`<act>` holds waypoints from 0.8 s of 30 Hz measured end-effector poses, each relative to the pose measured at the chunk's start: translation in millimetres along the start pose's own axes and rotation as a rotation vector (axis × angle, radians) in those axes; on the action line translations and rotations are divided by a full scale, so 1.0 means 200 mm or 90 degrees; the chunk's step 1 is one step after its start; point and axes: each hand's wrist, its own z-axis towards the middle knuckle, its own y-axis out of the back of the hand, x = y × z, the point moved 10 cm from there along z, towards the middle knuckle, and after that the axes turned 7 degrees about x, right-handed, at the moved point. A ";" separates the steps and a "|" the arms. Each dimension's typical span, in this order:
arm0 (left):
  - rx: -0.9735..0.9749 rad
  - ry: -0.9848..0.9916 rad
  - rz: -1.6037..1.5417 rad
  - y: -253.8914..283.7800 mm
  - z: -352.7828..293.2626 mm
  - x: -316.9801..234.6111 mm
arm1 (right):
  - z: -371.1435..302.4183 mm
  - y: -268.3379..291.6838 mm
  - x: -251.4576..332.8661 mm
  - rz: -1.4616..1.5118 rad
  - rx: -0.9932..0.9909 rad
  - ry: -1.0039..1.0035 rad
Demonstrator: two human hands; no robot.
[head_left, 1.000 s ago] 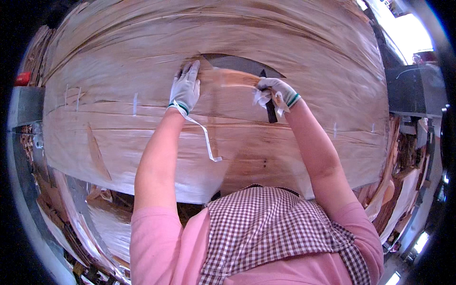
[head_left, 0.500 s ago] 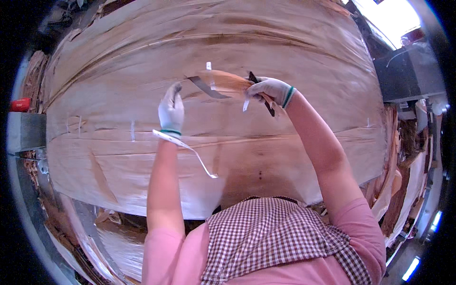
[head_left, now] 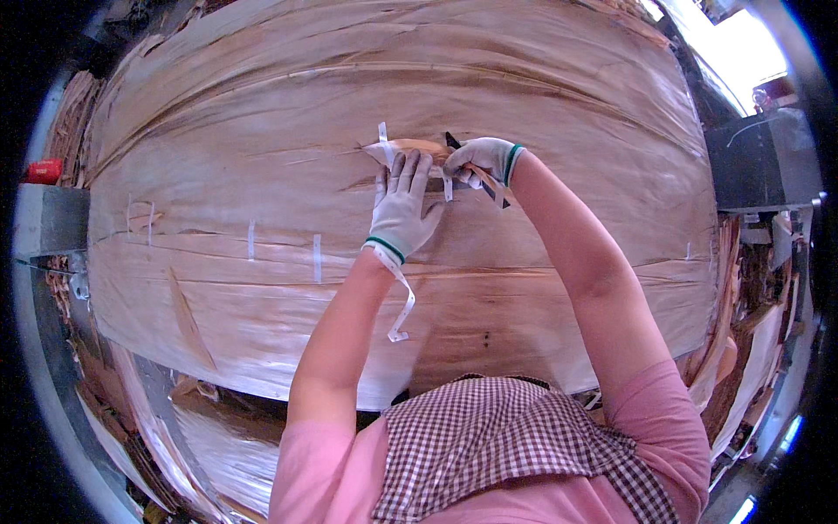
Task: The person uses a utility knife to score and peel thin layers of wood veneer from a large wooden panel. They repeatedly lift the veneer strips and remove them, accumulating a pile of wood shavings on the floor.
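A large, wrinkled tan sheet of wood veneer (head_left: 541, 105) lies under both hands. My left hand (head_left: 404, 208), in a pale glove with a green cuff, rests with fingers stretched out on a small orange-brown veneer piece (head_left: 421, 146). A strip of white tape (head_left: 397, 306) dangles from the left wrist. My right hand (head_left: 485, 162), gloved too, is closed around a flat black tool (head_left: 451, 141) whose kind I cannot make out. A narrow veneer strip (head_left: 491, 184) sticks out of the same hand. Short white tape pieces (head_left: 382, 133) (head_left: 449, 189) lie by the small piece.
More white tape pieces (head_left: 317, 258) cross a long seam in the sheet. Grey blocks stand at the left (head_left: 61, 220) and right (head_left: 758, 160), the left one with a red object (head_left: 42, 171) on it. Stacked veneer (head_left: 752, 349) lies at the right.
My left hand has moved right and come down onto the small veneer piece. That piece now lies lower, and the dark area beside it no longer shows. My right hand keeps its grip.
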 end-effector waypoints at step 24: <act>0.064 -0.099 0.047 -0.02 0.13 -0.27 | -1.10 0.56 -0.70 0.194 -0.480 0.181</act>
